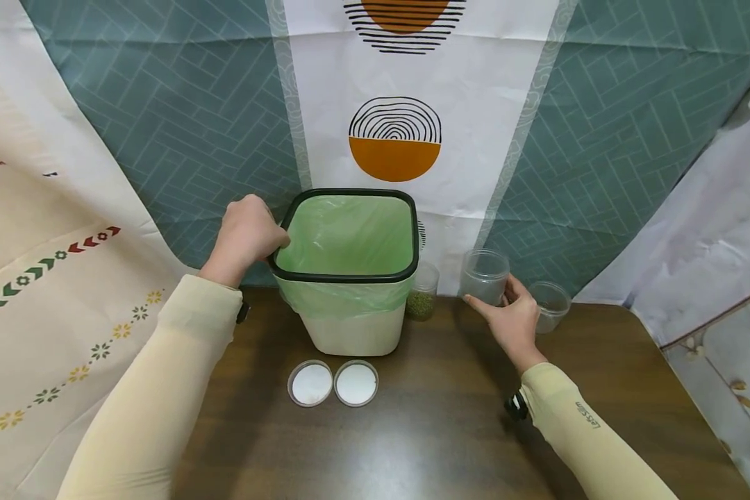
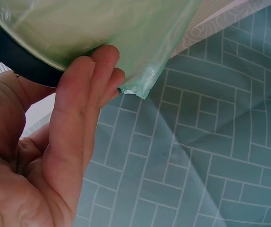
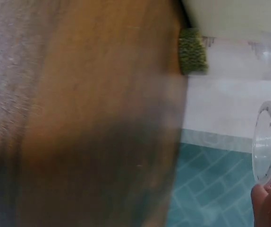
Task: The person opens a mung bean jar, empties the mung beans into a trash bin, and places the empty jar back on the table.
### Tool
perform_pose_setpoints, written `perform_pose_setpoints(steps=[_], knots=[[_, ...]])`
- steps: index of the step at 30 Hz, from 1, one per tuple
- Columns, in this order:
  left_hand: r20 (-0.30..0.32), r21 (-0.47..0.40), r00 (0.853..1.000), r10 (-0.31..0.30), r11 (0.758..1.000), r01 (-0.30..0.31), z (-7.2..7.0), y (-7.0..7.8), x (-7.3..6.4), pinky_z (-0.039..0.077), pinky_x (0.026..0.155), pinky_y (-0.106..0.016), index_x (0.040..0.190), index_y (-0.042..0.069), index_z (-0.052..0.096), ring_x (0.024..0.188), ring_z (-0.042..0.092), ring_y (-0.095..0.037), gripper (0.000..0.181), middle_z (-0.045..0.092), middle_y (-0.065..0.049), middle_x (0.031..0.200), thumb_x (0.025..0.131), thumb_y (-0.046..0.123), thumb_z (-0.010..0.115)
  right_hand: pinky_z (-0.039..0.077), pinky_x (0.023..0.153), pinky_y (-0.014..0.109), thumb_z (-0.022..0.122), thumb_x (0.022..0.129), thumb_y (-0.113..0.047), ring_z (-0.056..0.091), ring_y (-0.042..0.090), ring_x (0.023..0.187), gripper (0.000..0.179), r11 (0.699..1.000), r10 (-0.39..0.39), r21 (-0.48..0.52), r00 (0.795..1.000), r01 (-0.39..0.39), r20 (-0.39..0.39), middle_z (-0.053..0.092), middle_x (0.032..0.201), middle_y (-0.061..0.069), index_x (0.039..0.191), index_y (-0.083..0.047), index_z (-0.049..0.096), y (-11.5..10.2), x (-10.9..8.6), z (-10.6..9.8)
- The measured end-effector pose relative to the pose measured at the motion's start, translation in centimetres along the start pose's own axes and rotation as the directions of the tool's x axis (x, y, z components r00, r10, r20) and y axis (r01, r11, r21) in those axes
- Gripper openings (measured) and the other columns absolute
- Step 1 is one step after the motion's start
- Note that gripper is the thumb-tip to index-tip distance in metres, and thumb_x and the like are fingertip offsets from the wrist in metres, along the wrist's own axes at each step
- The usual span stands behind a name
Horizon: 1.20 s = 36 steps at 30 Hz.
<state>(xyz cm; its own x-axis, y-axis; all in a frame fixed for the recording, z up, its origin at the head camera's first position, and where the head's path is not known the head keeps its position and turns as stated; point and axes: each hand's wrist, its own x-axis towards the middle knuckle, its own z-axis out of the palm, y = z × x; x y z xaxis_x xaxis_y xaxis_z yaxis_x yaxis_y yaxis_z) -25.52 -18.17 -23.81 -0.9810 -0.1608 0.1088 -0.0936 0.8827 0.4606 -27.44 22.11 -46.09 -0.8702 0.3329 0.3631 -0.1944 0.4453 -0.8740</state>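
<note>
A pale bin with a black rim and a green plastic liner stands at the back of the table. My left hand grips the rim at its left side; the left wrist view shows fingers against the liner, whose edge hangs loose beside them. With fingertips and thumb my right hand holds a clear plastic jar, raised off the table to the right of the bin. In the right wrist view, the round base of this jar shows at the right edge.
Between bin and held jar stands a clear jar of green grains. Another clear jar is just behind my right hand. Two round white-centred lids lie before the bin. A patterned cloth hangs along the table's back edge.
</note>
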Motion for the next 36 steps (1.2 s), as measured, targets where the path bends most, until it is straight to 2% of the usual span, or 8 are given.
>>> perform_pose_setpoints(steps=[5, 14, 19, 29, 36], knots=[[-0.009, 0.009, 1.0, -0.001, 1.0, 0.001, 0.1, 0.1, 0.0, 0.046, 0.043, -0.032, 0.049, 0.013, 0.043, 0.044, 0.059, -0.025, 0.026, 0.051, -0.006, 0.045, 0.068, 0.008, 0.06, 0.048, 0.094, 0.041, 0.088, 0.058, -0.039, 0.058, 0.026, 0.112, 0.091, 0.996, 0.052, -0.077, 0.998, -0.054, -0.024, 0.058, 0.126, 0.009, 0.134, -0.009, 0.048, 1.2, -0.3, 0.1], [-0.011, 0.015, 1.0, -0.005, 1.0, 0.005, -0.1, 0.0, 0.0, 0.046, 0.042, -0.033, 0.048, 0.012, 0.047, 0.044, 0.058, -0.025, 0.025, 0.054, -0.007, 0.047, 0.068, 0.009, 0.061, 0.046, 0.092, 0.046, 0.087, 0.056, -0.044, 0.054, 0.032, 0.114, 0.098, 0.956, 0.186, -0.239, 0.981, -0.169, 0.05, 0.057, 0.124, 0.018, 0.133, -0.004, 0.043, 3.1, -0.5, 0.3], [-0.001, 0.02, 1.0, 0.002, 1.0, -0.002, 0.0, -0.1, 0.0, 0.046, 0.043, -0.032, 0.047, 0.013, 0.047, 0.045, 0.059, -0.024, 0.025, 0.055, -0.007, 0.047, 0.068, 0.009, 0.06, 0.046, 0.092, 0.047, 0.088, 0.057, -0.038, 0.054, 0.034, 0.112, 0.094, 0.944, 0.206, -0.269, 0.978, -0.189, 0.036, 0.058, 0.121, 0.021, 0.131, -0.001, 0.045, 4.0, -0.6, 0.3], [0.011, 0.007, 1.0, 0.001, 1.0, -0.001, 0.3, -0.3, 0.0, 0.047, 0.044, -0.033, 0.044, 0.014, 0.047, 0.044, 0.06, -0.023, 0.029, 0.054, -0.006, 0.044, 0.069, 0.009, 0.061, 0.044, 0.093, 0.05, 0.086, 0.061, -0.037, 0.053, 0.039, 0.112, 0.089, 0.93, 0.213, -0.308, 0.977, -0.201, 0.008, 0.056, 0.123, 0.026, 0.13, 0.002, 0.044, 5.5, -0.6, -0.2], [-0.012, 0.008, 1.0, 0.008, 1.0, -0.008, 0.3, -0.3, 0.1, 0.047, 0.044, -0.033, 0.045, 0.013, 0.047, 0.043, 0.06, -0.022, 0.028, 0.055, -0.006, 0.045, 0.069, 0.008, 0.061, 0.041, 0.095, 0.055, 0.082, 0.066, -0.04, 0.048, 0.047, 0.116, 0.087, 0.909, 0.217, -0.378, 0.974, -0.177, 0.065, 0.055, 0.123, 0.028, 0.128, 0.006, 0.043, 5.7, -0.4, -0.3]])
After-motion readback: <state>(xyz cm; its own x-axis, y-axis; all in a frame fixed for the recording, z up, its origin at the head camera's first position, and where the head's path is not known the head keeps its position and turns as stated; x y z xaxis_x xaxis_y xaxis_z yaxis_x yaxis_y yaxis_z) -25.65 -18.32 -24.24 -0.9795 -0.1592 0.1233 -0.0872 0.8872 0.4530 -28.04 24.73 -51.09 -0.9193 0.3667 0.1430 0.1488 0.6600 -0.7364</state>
